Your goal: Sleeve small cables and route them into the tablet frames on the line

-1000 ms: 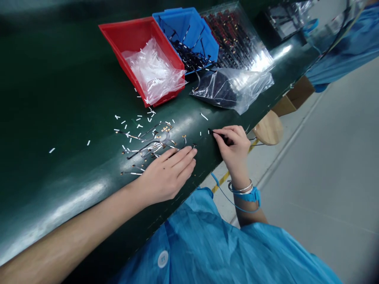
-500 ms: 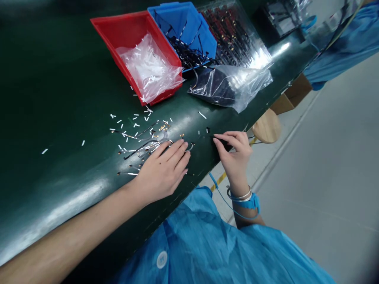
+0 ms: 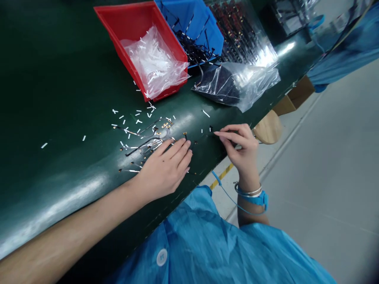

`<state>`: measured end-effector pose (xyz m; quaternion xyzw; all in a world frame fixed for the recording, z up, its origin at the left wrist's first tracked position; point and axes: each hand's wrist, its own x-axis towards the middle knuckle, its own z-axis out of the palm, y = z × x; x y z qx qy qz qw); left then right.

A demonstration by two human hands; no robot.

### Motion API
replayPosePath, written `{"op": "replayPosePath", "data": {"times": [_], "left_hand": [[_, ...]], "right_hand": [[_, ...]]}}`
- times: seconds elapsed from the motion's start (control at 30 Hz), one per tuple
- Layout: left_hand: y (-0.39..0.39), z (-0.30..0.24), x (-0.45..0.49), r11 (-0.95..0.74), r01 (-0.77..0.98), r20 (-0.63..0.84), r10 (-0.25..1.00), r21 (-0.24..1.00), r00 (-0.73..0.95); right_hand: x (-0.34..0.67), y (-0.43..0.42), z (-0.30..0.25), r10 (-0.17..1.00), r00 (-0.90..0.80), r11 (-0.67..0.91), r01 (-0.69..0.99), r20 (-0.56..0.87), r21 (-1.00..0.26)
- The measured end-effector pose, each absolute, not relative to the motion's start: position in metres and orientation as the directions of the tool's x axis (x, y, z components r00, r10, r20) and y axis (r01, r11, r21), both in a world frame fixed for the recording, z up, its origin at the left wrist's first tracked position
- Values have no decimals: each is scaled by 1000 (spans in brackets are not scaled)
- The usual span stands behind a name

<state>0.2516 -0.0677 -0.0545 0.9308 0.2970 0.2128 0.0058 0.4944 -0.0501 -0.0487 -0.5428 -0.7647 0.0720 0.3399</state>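
Observation:
My left hand (image 3: 167,169) lies flat, palm down, fingers stretched out, over a pile of thin cables (image 3: 142,148) with small gold and black connectors. What is under the palm is hidden. My right hand (image 3: 241,144) hovers at the table's front edge, thumb and index finger brought together in a pinch. Anything between those fingertips is too small to make out. Just left of them lies a small black piece (image 3: 211,128) beside a white strip (image 3: 201,131). Short white strips (image 3: 137,121) are scattered behind the cables.
A red bin (image 3: 118,43) holds a plastic bag (image 3: 155,65) of white strips. Beside it, a blue bin (image 3: 214,31) contains black cables. A clear bag (image 3: 237,85) and a tray of parts (image 3: 237,29) lie right. A stool (image 3: 269,128) and another person's blue sleeve (image 3: 346,55) are beyond the edge.
My right hand has shifted slightly right and its wrist has turned a little. My left hand stays on the cables. The whole view has moved slightly.

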Motion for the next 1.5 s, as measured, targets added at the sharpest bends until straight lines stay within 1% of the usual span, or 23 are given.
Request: {"op": "replayPosePath", "data": {"times": [0.1, 0.17, 0.23, 0.4, 0.5, 0.57, 0.7, 0.83, 0.93, 1.07, 1.17, 1.4, 1.5], "left_hand": [[-67, -53, 251, -826, 545, 395, 552, 142, 734], [-67, -53, 251, -828, 542, 394, 551, 144, 736], [-67, -52, 251, -829, 541, 392, 550, 144, 738], [-67, -53, 251, -831, 537, 396, 545, 144, 739], [-67, -54, 252, -832, 534, 404, 544, 147, 736], [-67, -54, 252, -833, 532, 408, 542, 151, 734], [-68, -54, 252, -831, 535, 410, 546, 154, 731], [-68, -53, 251, -827, 541, 401, 553, 155, 730], [-68, -53, 250, -829, 534, 398, 552, 165, 733], [-68, -54, 251, -829, 529, 408, 553, 182, 726], [-69, -56, 251, -828, 531, 406, 555, 182, 726], [-69, -58, 251, -813, 555, 353, 578, 177, 736], [-70, -57, 251, -811, 560, 350, 581, 171, 735]], "right_hand": [[505, -41, -49, 894, -261, 432, 717, 364, -547], [507, -38, -51, 902, -260, 422, 701, 345, -575], [505, -40, -53, 910, -217, 395, 708, 352, -585], [493, -52, -56, 926, -26, 254, 781, 377, -571], [495, -55, -54, 922, 16, 237, 769, 388, -593], [500, -54, -52, 929, -26, 261, 750, 368, -607], [508, -51, -51, 922, -162, 349, 740, 351, -575], [498, -51, -52, 922, -135, 331, 764, 364, -554], [474, -51, -48, 923, -132, 329, 760, 361, -560], [439, -41, -46, 912, -215, 387, 729, 348, -564], [427, -31, -50, 882, -286, 456, 725, 375, -517], [430, -30, -57, 787, -380, 585, 712, 486, -389], [431, -34, -57, 767, -410, 603, 723, 494, -337]]}}
